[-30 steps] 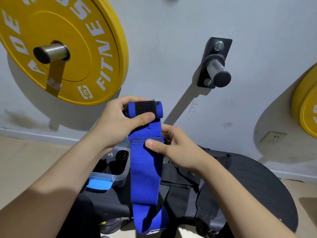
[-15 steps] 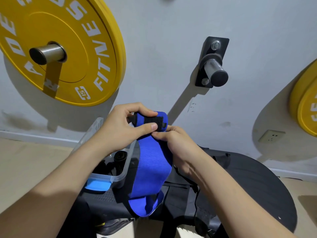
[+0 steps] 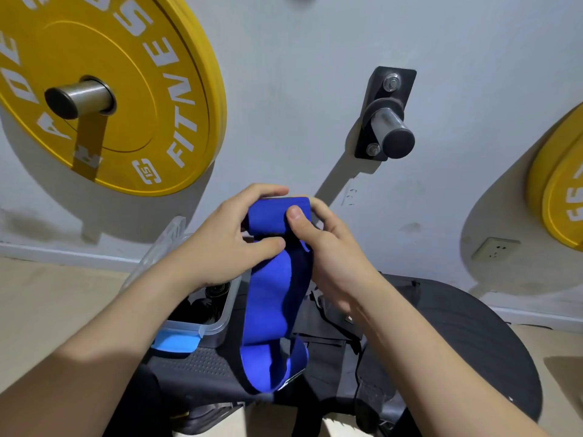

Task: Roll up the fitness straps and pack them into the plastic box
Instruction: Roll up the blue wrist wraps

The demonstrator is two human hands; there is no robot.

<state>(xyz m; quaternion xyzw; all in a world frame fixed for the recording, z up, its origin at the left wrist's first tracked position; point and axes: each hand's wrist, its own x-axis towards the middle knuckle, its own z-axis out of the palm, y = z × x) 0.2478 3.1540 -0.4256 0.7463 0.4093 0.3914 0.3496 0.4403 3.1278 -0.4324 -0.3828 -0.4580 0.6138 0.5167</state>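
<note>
The blue strap (image 3: 274, 298) is gripped at its rolled top by both hands: the left hand (image 3: 220, 244) is curled over it, thumb pressed beneath; the right hand (image 3: 328, 247) is clamped on with its thumb. The loose tail is hung just beside the plastic box (image 3: 217, 326)

Two bare forearms, bare left hand (image 3: 220, 244), bare right hand (image 3: 331, 247), short fingernails

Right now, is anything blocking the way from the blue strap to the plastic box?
Nothing visible does. The plastic box sits open below the left hand, lid tipped back, black rolls inside. The left hand and right hand grip the blue strap, its unrolled tail hanging beside the box.
</note>
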